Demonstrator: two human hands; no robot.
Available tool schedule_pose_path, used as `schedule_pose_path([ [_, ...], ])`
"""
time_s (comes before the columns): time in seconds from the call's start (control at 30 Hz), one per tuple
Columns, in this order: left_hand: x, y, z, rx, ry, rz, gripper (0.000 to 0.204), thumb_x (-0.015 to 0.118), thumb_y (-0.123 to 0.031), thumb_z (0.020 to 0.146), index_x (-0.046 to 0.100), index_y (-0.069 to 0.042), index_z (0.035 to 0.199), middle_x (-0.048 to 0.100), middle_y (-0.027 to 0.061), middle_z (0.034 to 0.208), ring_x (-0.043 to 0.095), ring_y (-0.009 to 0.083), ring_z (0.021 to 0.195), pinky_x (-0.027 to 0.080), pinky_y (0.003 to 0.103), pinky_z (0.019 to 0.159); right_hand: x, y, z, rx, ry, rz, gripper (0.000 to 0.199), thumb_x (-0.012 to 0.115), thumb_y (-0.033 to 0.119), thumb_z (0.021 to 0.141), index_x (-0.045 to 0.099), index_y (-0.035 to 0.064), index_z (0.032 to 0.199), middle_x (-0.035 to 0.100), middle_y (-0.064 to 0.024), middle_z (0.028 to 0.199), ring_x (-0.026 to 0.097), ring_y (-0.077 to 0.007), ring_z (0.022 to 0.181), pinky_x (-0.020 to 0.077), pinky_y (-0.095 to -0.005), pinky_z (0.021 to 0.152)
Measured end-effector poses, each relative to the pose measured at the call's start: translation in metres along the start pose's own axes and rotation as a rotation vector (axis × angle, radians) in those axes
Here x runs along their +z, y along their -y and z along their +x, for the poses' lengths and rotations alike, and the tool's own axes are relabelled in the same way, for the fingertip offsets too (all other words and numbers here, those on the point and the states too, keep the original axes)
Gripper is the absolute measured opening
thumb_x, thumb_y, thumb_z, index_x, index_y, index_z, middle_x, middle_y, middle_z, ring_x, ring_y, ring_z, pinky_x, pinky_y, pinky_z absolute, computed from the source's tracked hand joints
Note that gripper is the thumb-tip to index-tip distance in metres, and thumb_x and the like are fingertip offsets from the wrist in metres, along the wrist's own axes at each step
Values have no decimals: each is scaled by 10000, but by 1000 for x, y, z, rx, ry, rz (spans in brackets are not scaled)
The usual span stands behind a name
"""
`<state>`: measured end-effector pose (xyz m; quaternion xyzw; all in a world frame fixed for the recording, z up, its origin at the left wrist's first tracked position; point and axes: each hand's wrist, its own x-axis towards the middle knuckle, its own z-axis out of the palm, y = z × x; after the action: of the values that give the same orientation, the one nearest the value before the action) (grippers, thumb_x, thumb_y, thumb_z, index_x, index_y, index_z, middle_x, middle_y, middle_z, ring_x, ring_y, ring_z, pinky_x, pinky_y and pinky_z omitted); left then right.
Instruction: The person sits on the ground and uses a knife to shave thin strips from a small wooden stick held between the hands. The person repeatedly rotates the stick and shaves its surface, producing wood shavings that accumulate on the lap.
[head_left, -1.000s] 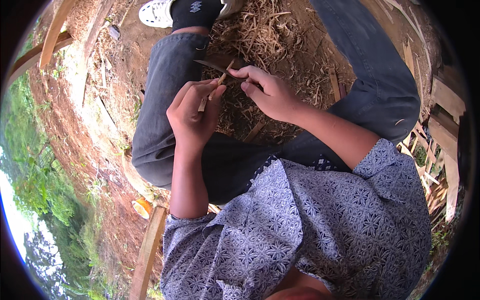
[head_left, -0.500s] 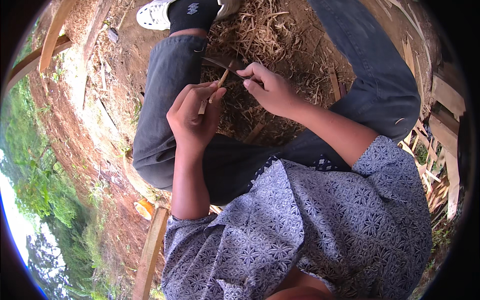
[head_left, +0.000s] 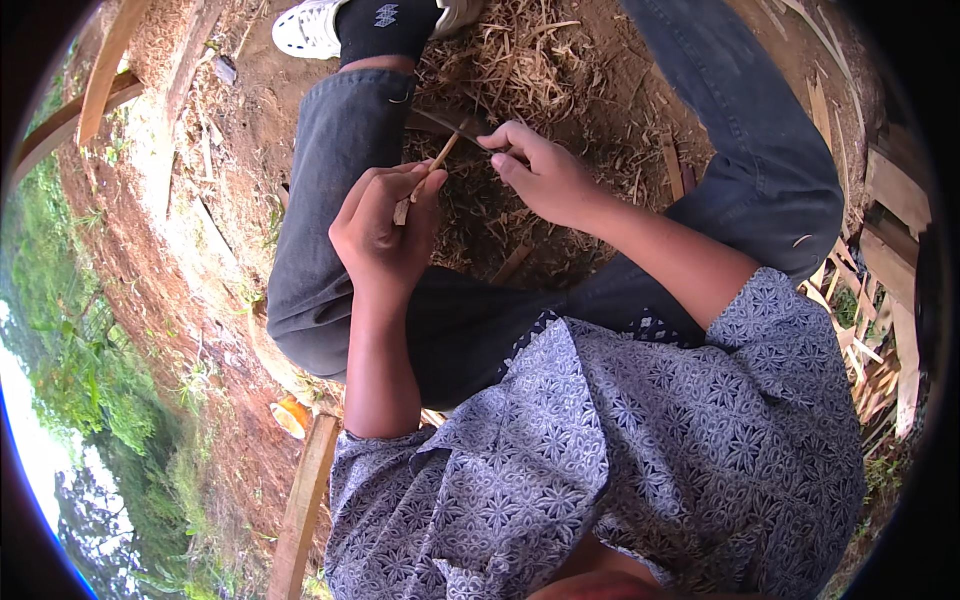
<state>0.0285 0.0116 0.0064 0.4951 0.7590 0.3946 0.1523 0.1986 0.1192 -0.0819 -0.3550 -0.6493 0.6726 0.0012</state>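
Observation:
Between my legs, my left hand (head_left: 387, 222) is closed around a thin wooden stick (head_left: 447, 150). The stick's far end slants up and to the right out of my fingers, while a pale stub shows below them. My right hand (head_left: 540, 175) grips a knife by its handle, which my fingers mostly cover. The dark knife blade (head_left: 443, 121) points left and crosses the stick close to its far tip. Whether the edge bites into the wood is too small to tell.
Wood shavings (head_left: 530, 75) litter the soil between my legs. Split wood pieces (head_left: 895, 240) are piled at the right. A wooden plank (head_left: 303, 505) stands at the lower left, near an orange object (head_left: 291, 417). Green plants (head_left: 110, 390) grow at the far left.
My left hand has shifted slightly left and down, and more of the stick shows beyond its fingers. The knife and my right hand have moved slightly right.

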Motion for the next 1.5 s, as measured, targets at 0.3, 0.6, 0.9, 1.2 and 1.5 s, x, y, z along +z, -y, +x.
schedule_pose_path([
  [0.3, 0, -2, -1, 17, 12, 12, 175, 814, 38, 822, 655, -9, 878, 739, 132, 861, 757, 232, 819, 587, 304, 705, -2, 9, -6, 23, -30, -32, 296, 545, 177, 1035, 590, 51, 1300, 673, -84, 960, 649, -167, 892, 505, -340, 838],
  [0.6, 0, -4, -2, -10, -19, 31, 155, 807, 34, 839, 656, 3, 846, 740, 124, 845, 753, 217, 807, 581, 296, 722, -4, 5, -6, -21, 14, 44, 274, 542, 160, 1045, 581, 52, 1293, 647, -71, 975, 628, -150, 915, 504, -333, 837],
  [0.9, 1, -6, -2, -24, -24, 31, 194, 818, 25, 827, 628, -13, 834, 735, 122, 847, 761, 230, 817, 587, 301, 695, -7, 21, -12, -59, 43, 51, 274, 568, 183, 1051, 588, 66, 1297, 670, -46, 993, 624, -113, 916, 498, -322, 846],
  [1.2, -1, -5, 0, -10, 3, 31, 174, 808, 38, 827, 644, -4, 866, 742, 133, 870, 759, 231, 820, 587, 304, 701, -5, -6, -2, 2, -2, -1, 251, 572, 176, 1028, 603, 76, 1256, 691, -108, 960, 667, -201, 865, 518, -358, 795],
  [1.5, 0, -4, 2, 38, 21, 15, 139, 781, 60, 841, 678, 5, 917, 754, 135, 903, 760, 232, 853, 596, 310, 755, -13, 21, -12, 21, 90, 110, 273, 533, 154, 1060, 581, 49, 1306, 605, -6, 905, 557, -91, 830, 489, -298, 782],
])
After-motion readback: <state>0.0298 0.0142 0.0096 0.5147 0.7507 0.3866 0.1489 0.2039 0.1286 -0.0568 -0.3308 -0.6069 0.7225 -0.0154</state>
